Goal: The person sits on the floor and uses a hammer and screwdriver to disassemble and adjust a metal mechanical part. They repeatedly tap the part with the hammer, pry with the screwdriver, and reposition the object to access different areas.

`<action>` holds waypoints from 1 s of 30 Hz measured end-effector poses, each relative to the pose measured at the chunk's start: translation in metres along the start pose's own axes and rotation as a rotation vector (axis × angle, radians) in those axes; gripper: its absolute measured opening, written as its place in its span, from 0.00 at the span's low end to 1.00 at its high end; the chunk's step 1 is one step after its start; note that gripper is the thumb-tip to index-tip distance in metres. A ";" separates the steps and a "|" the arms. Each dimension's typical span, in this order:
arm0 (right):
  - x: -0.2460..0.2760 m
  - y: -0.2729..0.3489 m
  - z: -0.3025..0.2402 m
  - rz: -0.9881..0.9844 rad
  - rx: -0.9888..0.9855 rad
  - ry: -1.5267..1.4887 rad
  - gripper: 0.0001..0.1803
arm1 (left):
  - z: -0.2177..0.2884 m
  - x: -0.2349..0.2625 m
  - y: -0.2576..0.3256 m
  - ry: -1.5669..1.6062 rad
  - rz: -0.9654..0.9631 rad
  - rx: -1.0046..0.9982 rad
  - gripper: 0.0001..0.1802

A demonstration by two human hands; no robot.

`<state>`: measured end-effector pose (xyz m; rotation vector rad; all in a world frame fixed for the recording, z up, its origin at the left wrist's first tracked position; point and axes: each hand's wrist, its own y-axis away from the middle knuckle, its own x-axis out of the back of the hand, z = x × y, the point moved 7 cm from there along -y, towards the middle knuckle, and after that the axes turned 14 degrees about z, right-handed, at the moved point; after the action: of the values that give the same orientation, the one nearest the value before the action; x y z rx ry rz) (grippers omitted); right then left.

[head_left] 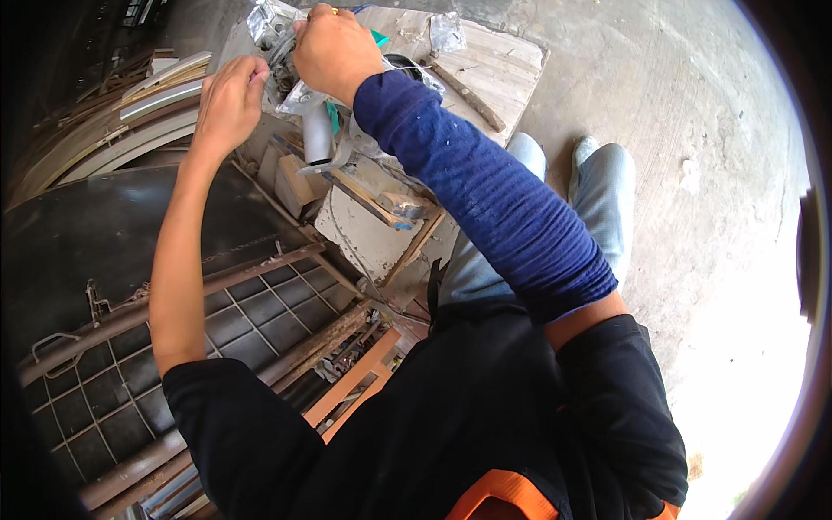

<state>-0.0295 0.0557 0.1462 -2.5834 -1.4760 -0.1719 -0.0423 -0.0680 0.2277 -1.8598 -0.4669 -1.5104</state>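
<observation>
My left hand (pixel 230 100) is raised at the left of the clutter, fingers curled in and thumb side toward the pile. Whatever it may hold is hidden or too small to see. Over the heap, my right hand (pixel 336 54) is closed with its back to me, and what lies in its grip is hidden. Silvery clear plastic packaging (pixel 270 24) shows between and beyond the hands. Below the right hand a grey cylinder (pixel 317 134) stands out of the pile. A small green piece (pixel 379 38) shows just right of that hand.
A worn wooden board (pixel 511 71) carries a stick (pixel 468 94) and a clear plastic bag (pixel 448 33). Wood offcuts (pixel 299 186) lie below the pile. At left are a metal grid frame (pixel 251 316), a dark panel (pixel 113 221) and stacked strips (pixel 147 121). Concrete floor (pixel 676 113) extends right.
</observation>
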 end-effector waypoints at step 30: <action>-0.001 -0.031 -0.006 -0.126 0.191 -0.014 0.17 | -0.018 -0.091 0.083 1.105 0.686 1.021 0.14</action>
<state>-0.0568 0.0688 0.1541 -2.3496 -1.5776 -0.0259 -0.0245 -0.1259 0.1191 -0.2080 0.0030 -1.1888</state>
